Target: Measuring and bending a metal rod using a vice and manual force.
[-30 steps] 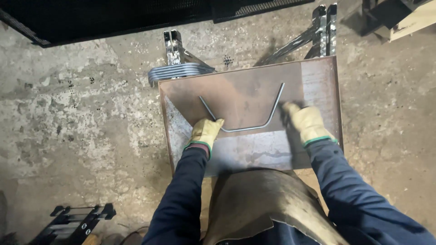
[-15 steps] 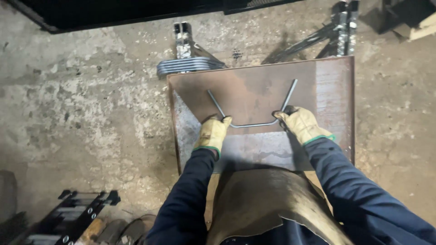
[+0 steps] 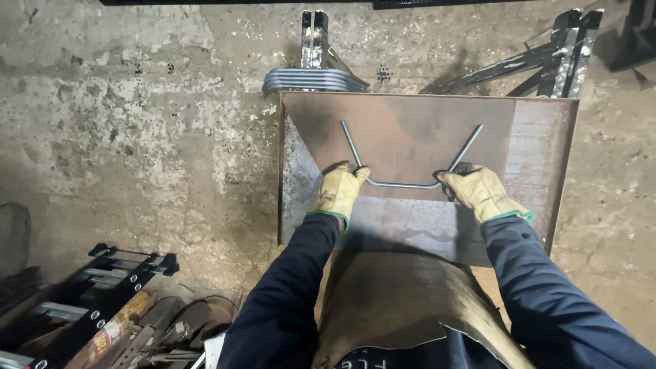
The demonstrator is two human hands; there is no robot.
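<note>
On the rusty steel worktop (image 3: 533,137) lies a bent metal rod (image 3: 403,184). Left hand (image 3: 339,191) and right hand (image 3: 480,193), both gloved, are closed on its two bends. Since a second ago, both hands have shifted from the rod's flanks onto the corners.

1. The left hand (image 3: 339,191), in a tan leather work glove with a green cuff, sits just left of the frame's centre, fingers curled down into a closed grip, knuckles toward the top of the frame.
2. The right hand (image 3: 480,193), gloved the same way, lies right of centre at about the same height, fingers wrapped shut, thumb side turned inward.
3. Both forearms, in dark navy sleeves, run from the lower edge of the frame up and inward to the hands.
4. The two hands are set apart, level with each other.
</note>
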